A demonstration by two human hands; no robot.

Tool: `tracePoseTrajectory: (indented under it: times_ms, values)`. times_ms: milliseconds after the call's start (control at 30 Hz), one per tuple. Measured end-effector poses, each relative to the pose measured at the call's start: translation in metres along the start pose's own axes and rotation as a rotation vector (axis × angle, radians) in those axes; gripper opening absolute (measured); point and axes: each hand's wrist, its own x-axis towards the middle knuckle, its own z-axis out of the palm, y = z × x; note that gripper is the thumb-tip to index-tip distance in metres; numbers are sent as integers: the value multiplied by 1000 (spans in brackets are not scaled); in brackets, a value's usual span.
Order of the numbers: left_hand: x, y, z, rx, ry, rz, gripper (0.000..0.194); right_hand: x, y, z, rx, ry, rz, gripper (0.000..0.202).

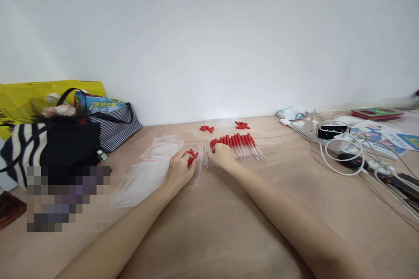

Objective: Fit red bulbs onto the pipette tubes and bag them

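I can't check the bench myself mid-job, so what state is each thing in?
Left hand, curled at red caps; grip unclear
Right hand, fingers bent; grip unclear
Red-capped tubes, lying in a row
Clear tubes between the hands, lying, no caps visible
Clear bags, flat, overlapping
Black device, green lights lit

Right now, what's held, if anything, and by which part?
The left hand appears to hold red caps; where it grips them is unclear. I can't tell whether the right hand holds anything.
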Motion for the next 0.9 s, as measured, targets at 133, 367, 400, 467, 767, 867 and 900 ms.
tracePoseTrajectory:
  times_ms: [133, 367, 400, 467, 767, 867, 900]
  values:
    - [-15, 10, -21, -229, 60, 45, 10, -26, 34, -11, 47, 67, -117, 18]
    - [-37, 32, -42, -427, -252, 173, 9, -69, 104, -22, 80, 256, -603, 14]
    - [-37, 34, -42, -425, -273, 152, 10, -72, 108, -22, 76, 260, -618, 16]
    - [-36, 36, -39, -426, -303, 130, 15, -77, 109, -21, 67, 250, -638, 21]
    - [-26, 46, -22, -508, -330, 142, 17, -76, 85, -12, 31, 158, -726, 19]
    - [-24, 48, -23, -558, -340, 97, 14, -74, 81, -11, 54, 149, -743, 18]
    - [-24, 48, -24, -570, -348, 71, 13, -74, 81, -11, 61, 152, -747, 18]
